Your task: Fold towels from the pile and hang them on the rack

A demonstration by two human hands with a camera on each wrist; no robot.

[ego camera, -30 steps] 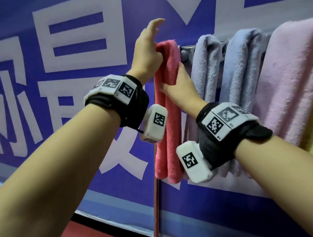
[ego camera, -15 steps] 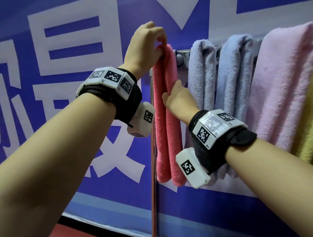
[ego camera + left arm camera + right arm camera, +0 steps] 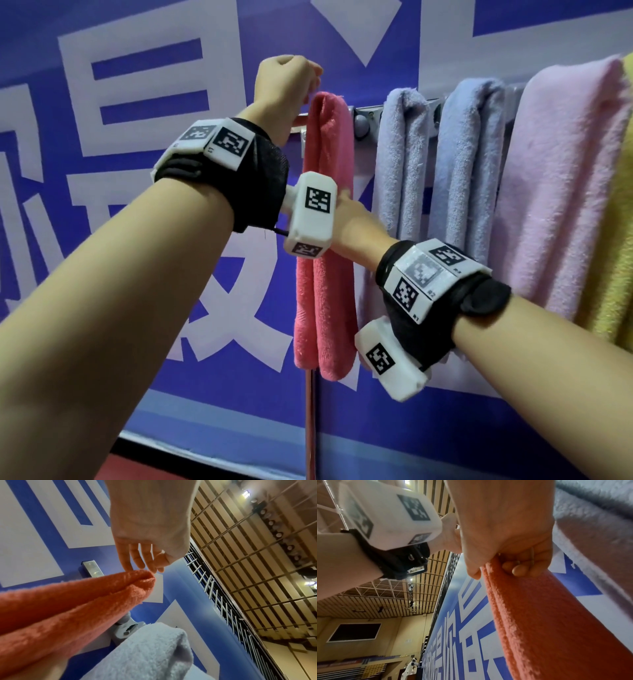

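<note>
A red towel [image 3: 327,301] hangs folded over the rack's bar [image 3: 368,110] at its left end. My left hand [image 3: 287,82] is at the towel's top fold. In the left wrist view its relaxed fingers [image 3: 127,563] point down and the tips just touch the fold of the red towel [image 3: 68,608], holding nothing. My right hand [image 3: 356,222] grips the hanging part lower down, partly hidden behind the left wrist camera. The right wrist view shows the thumb and curled fingers [image 3: 518,569] pinching the red towel [image 3: 547,615].
Right of the red towel hang two lavender towels [image 3: 400,154] [image 3: 469,154], a pink towel [image 3: 565,171] and a yellow towel [image 3: 616,274]. The rack's upright pole [image 3: 310,428] runs down below the red towel. A blue and white banner wall [image 3: 137,85] stands close behind.
My left hand uncurled from over the towel's top fold and now only touches it. My right hand slid down the red towel while still gripping it.
</note>
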